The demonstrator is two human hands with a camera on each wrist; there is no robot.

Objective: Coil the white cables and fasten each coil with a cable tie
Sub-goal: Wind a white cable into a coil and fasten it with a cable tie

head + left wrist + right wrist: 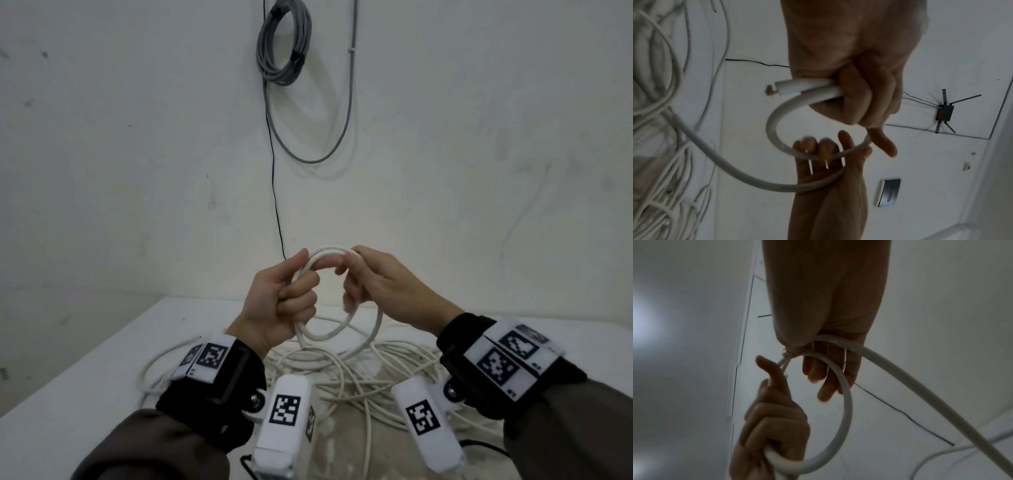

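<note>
Head view shows the white cable (337, 334) raised above the surface (102, 346), its first small loop held between both hands. Left hand (286, 301) clenches the gathered turns in its fist, the cut end poking out beside the thumb. Right hand (380, 287) curls its fingers around the far side of the loop, guiding the running length. Below lies the loose tangle (342, 377) still to be wound. Each new turn should probably match this loop's size and lie flat against it, so the tie can cinch neatly. No cable tie is visible.
</note>
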